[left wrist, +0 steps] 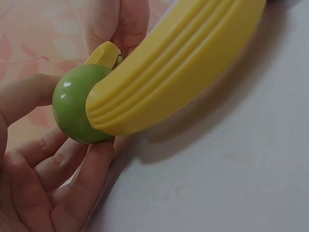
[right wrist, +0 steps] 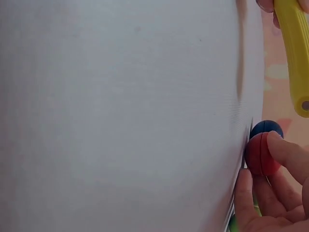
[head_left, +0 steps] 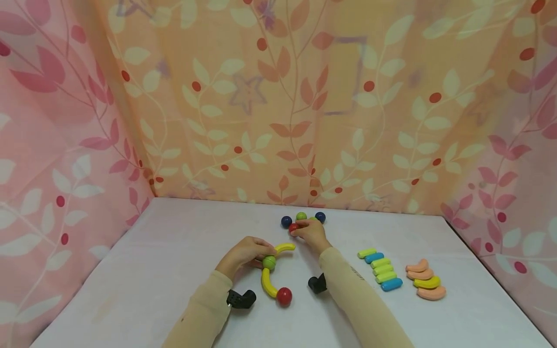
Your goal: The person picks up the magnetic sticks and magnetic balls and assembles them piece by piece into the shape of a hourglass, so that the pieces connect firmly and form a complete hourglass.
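Around the middle of the desk (head_left: 130,285) there's a green ball (head_left: 269,264), with one yellow curve (head_left: 285,247) just beyond it and a longer-looking yellow piece (head_left: 267,284) running from it toward the near edge, where a red ball (head_left: 285,297) touches its end. The left hand (head_left: 244,254) is clamped on the green ball, thumb and fingers about it. Farther off, near the desk's far edge, the right hand (head_left: 312,233) pinches a second red ball (right wrist: 258,154); whether that one is lifted I can't tell. Close by sit two dark blue balls (head_left: 286,222) and another green one (head_left: 301,216), with a bit more green half hidden by the hand.

Toward the right edge lie two rows: six short sticks (head_left: 382,268), four light green and two blue, then four small curves (head_left: 431,293), three peach and one yellow. Each wrist wears a black device (head_left: 246,299). Along the right beige sleeve (head_left: 365,299) runs dark lettering (head_left: 358,273), too small to read. Behind the desk hangs flowered cloth (head_left: 278,121).
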### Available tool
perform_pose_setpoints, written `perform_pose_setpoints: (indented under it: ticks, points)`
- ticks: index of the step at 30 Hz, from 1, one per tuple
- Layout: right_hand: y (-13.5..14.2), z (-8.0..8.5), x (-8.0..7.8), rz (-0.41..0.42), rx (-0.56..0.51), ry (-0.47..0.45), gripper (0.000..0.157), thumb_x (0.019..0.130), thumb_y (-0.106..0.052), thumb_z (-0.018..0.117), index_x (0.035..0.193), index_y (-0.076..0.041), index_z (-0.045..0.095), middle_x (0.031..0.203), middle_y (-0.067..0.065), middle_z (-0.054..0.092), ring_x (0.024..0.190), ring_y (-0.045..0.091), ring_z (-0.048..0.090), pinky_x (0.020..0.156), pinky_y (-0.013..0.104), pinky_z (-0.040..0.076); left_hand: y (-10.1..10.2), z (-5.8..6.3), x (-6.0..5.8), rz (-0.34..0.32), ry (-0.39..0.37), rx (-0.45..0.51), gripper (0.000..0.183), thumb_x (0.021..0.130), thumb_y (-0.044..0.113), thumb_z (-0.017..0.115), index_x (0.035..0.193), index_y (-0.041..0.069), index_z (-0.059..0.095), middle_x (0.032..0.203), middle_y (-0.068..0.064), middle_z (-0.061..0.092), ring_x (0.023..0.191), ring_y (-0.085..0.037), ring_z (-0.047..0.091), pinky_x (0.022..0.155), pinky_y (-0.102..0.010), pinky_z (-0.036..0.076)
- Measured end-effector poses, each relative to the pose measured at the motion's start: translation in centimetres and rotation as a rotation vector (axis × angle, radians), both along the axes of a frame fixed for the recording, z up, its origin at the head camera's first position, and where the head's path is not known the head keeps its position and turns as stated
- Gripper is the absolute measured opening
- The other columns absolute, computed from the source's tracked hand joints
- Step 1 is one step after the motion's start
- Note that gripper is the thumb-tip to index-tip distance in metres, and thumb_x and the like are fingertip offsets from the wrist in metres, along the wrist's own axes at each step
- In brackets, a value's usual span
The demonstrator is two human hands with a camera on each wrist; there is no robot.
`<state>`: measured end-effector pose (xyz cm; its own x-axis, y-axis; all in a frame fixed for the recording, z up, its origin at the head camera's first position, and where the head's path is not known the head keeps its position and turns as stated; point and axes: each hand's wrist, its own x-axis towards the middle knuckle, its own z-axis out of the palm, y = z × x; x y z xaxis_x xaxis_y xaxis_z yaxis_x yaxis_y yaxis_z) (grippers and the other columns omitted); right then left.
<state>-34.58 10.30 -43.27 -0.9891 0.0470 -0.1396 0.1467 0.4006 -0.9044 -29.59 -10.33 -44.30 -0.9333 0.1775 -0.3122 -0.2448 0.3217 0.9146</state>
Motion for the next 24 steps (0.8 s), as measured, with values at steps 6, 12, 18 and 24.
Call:
perform_pose_setpoints:
  ticks: [6,12,18,24]
  points:
    - [0.9,0.3,1.1,0.045,0.046,0.037,0.036,0.083,-0.01,0.078,0.116,0.0,0.071,0.12,0.017,0.062,0.102,0.025,0.06,0.092,0.034,0.057,0.1,0.0,0.0,0.001,-0.011,0.021,0.022,0.085,0.02,0.077,0.1,0.004,0.075,0.087,-0.004,0.069,0.073,-0.011,0.061,0.064,-0.026,0.059]
    - [2.9,0.6,2.6,0.077,0.129,0.019,0.035,0.081,-0.015,0.08,0.114,-0.005,0.072,0.116,0.013,0.067,0.101,0.024,0.06,0.084,0.03,0.057,0.2,0.2,0.0,0.026,-0.021,0.049,0.025,0.085,0.021,0.077,0.104,0.004,0.074,0.086,-0.003,0.073,0.072,-0.011,0.064,0.062,-0.027,0.059]
    - [4.1,0.8,4.6,0.105,0.162,-0.012,0.035,0.08,-0.015,0.083,0.112,-0.006,0.073,0.11,0.011,0.068,0.096,0.021,0.062,0.08,0.029,0.059,0.8,0.1,0.1,-0.003,-0.037,0.035,0.026,0.085,0.022,0.077,0.103,0.004,0.074,0.086,-0.004,0.074,0.073,-0.011,0.067,0.065,-0.029,0.061]
    - [4.7,1.1,5.6,0.104,0.202,0.013,0.034,0.078,-0.021,0.085,0.109,-0.008,0.074,0.104,0.008,0.07,0.095,0.021,0.06,0.078,0.028,0.057,1.5,0.0,0.2,-0.007,-0.033,0.021,0.027,0.085,0.024,0.078,0.104,0.005,0.074,0.088,-0.004,0.073,0.074,-0.011,0.067,0.065,-0.028,0.061]
